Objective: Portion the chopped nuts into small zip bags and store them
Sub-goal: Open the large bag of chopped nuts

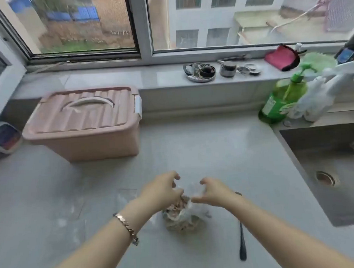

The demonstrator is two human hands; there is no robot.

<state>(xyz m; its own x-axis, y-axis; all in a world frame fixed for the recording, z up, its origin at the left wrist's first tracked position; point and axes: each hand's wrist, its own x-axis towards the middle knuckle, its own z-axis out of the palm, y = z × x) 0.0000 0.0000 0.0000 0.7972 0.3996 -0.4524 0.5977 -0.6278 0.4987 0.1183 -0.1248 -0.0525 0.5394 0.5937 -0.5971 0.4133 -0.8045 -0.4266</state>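
Observation:
A clear plastic bag of chopped nuts [183, 220] stands on the grey counter [213, 152] near the front middle. My left hand [162, 192] pinches the left side of its open top. My right hand [212, 191] pinches the right side of the top, so the clear film is stretched between them. Several flat empty small zip bags [126, 196] lie on the counter just left of the nut bag. A dark spoon [242, 242] lies on the counter under my right forearm, its bowl hidden by the wrist.
A pink lidded storage box [84, 121] stands at the back left. A green dish soap bottle [282, 101] and clear bottles stand at the back right beside the steel sink [325, 168]. Small metal dishes [199, 72] sit on the window sill.

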